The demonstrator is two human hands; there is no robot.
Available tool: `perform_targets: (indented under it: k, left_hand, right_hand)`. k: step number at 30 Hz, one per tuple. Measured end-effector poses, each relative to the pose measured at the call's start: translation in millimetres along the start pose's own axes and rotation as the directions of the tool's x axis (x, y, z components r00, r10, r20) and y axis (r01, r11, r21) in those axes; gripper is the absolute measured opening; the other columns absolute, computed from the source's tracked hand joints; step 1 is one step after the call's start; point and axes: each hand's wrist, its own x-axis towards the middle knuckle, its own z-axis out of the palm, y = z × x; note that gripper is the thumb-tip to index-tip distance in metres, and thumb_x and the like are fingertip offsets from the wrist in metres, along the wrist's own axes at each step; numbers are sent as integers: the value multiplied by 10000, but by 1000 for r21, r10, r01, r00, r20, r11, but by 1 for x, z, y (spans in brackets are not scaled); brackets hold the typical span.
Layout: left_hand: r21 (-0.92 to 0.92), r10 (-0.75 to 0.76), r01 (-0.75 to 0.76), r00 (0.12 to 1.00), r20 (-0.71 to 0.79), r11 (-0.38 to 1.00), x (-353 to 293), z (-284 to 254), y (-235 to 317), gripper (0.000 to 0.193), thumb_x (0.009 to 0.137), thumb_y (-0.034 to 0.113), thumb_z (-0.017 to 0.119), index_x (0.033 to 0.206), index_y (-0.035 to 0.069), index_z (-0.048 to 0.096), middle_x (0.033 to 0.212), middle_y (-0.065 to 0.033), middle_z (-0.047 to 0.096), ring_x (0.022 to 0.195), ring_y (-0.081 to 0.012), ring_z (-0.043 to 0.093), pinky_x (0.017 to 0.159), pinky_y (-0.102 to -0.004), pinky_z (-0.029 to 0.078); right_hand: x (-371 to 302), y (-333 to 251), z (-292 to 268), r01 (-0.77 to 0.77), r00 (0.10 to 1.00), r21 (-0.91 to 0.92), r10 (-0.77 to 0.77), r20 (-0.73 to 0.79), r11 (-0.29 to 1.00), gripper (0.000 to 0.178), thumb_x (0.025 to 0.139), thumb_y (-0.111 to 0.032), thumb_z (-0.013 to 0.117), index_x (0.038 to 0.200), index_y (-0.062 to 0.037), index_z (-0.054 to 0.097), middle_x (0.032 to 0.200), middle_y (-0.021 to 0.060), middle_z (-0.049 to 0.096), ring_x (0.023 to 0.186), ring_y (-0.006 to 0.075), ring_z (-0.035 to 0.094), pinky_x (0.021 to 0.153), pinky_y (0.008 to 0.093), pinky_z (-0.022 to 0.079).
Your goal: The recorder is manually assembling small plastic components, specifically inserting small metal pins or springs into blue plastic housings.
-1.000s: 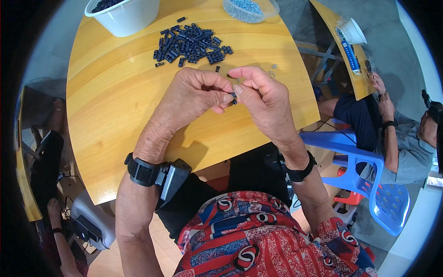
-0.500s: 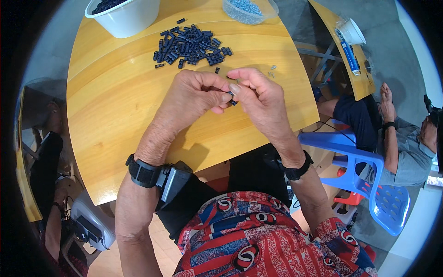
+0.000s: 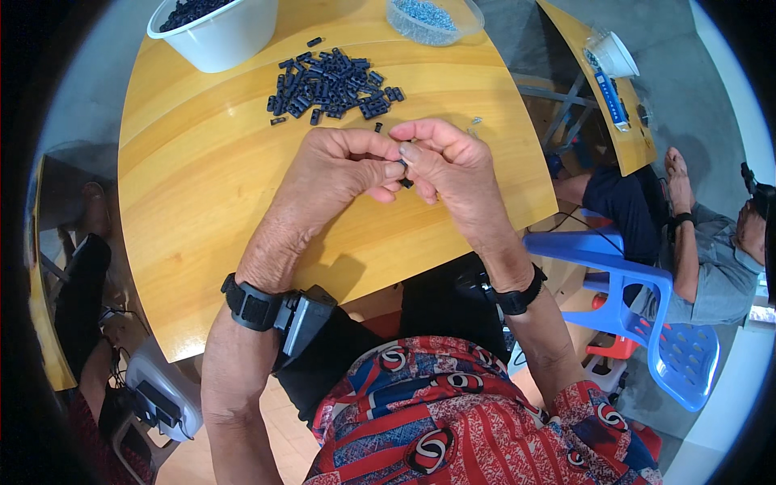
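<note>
Above the table, my left hand (image 3: 349,164) pinches a small black plastic part (image 3: 406,183) between thumb and fingers; most of the part is hidden. My right hand (image 3: 449,160) meets it from the other side, its thumb and forefinger closed at the top of the same part. Whether a screw sits between those fingertips, I cannot make out. Just beyond the hands lies a single black part (image 3: 378,127). A heap of similar black plastic parts (image 3: 327,85) spreads farther off. Some small silvery screws (image 3: 476,120) lie past my right hand, partly covered by it.
A white tub (image 3: 218,36) of black parts stands at the table's far left. At the far right is a clear bowl (image 3: 436,31) of small silvery pieces. Beside the wooden table (image 3: 186,267) stands a blue plastic stool (image 3: 647,279). Other people sit at both sides.
Both hands stay together on the small part. My right hand has shifted slightly to the left and now covers more of the loose screws.
</note>
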Motion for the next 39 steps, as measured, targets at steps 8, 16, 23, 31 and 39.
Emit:
perform_targets:
  k: [8,16,23,31,39]
  left_hand:
    - [-98,19,-21,1000,-22,995,1,-2,-1,163,822,46,682,970,-20,670,847,-92,684,703,-128,633,644,-230,526]
    - [-96,73,-72,997,0,993,2,-1,-1,169,820,55,686,974,-13,669,867,-104,691,719,-139,641,642,-237,530]
    - [-42,61,-60,998,7,997,0,-2,1,163,820,61,687,970,-1,676,860,-98,695,735,-144,653,653,-237,536]
    - [-45,55,-56,998,-5,997,0,-2,0,139,819,52,685,946,-4,682,846,-92,693,718,-136,650,651,-240,540]
    - [4,36,-35,998,-46,999,2,-3,-4,123,815,37,684,928,-9,680,831,-89,688,708,-136,646,633,-237,534]
  right_hand:
    - [0,-3,5,-70,998,199,67,20,977,187,942,-133,552,1034,23,598,741,-8,587,524,15,445,454,164,352]
    - [-5,-7,-5,115,993,-28,-114,29,993,171,938,-94,531,1044,25,593,766,7,606,559,24,466,493,171,386]
    - [-5,-9,-4,103,995,-61,-102,25,993,158,909,-39,539,1038,33,595,805,14,631,582,20,475,507,170,400]
    - [-4,-11,-4,101,993,-43,-99,63,994,177,904,-28,534,1067,19,585,807,3,629,590,15,474,524,167,400]
    - [2,-4,2,132,990,-207,-117,84,969,186,891,-1,518,1068,25,571,770,17,635,628,44,528,567,196,440]
